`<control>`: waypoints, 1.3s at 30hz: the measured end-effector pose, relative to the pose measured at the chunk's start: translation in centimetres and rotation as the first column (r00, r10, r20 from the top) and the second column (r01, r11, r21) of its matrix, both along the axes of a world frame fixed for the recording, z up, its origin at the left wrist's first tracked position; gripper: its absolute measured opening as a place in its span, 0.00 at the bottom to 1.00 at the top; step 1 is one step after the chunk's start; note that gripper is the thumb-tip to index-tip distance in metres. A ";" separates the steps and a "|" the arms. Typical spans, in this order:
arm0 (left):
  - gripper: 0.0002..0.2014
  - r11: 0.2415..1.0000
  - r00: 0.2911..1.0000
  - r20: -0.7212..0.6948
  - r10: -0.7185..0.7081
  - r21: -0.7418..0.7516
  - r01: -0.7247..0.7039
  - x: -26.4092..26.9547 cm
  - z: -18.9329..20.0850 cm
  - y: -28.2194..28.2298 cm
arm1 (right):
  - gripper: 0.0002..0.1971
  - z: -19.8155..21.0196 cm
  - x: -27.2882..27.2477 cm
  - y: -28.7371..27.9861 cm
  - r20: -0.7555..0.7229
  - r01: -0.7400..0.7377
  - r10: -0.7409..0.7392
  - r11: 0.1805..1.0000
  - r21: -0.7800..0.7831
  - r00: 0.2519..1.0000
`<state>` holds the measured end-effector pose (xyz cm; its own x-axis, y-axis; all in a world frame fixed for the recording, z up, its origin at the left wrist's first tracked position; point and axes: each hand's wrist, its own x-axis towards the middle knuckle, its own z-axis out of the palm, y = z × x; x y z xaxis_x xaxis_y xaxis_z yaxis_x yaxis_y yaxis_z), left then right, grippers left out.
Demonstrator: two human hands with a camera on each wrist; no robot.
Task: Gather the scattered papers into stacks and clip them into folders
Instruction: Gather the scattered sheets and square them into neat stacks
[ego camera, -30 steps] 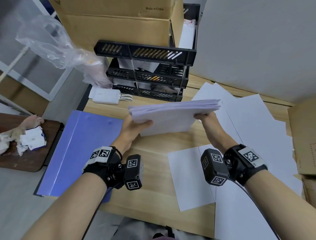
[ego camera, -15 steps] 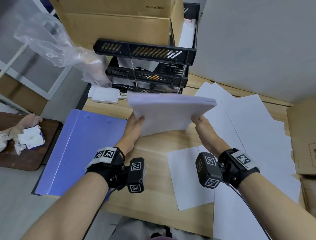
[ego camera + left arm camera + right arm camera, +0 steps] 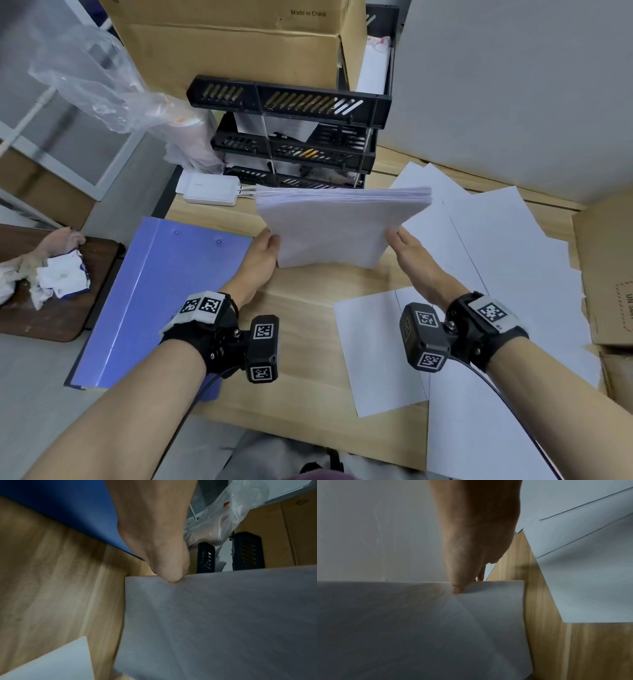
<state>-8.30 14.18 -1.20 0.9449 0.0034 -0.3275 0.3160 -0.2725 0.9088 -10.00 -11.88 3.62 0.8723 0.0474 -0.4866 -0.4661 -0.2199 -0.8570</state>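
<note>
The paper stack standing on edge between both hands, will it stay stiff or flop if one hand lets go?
The paper stack would probably sag or tip; only the left hand and right hand steady it. Its loose, unclipped sheets may fan apart.

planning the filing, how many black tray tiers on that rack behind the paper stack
3 tiers show on the rack: top tier, middle tier below it, and bottom tier on the desk, partly hidden behind the paper stack. No further tier is visible.

White paper stack (image 3: 337, 229), blue folder (image 3: 154, 291), black trays (image 3: 291, 102), light wood-grain desk (image 3: 308, 342)
</note>
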 end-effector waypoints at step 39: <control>0.14 0.936 0.877 -0.338 -0.340 -0.035 0.350 0.7 -3.3 -11.7 | 0.09 -7.1 -10.3 -11.4 -0.321 0.542 -0.511 0.841 0.009 0.798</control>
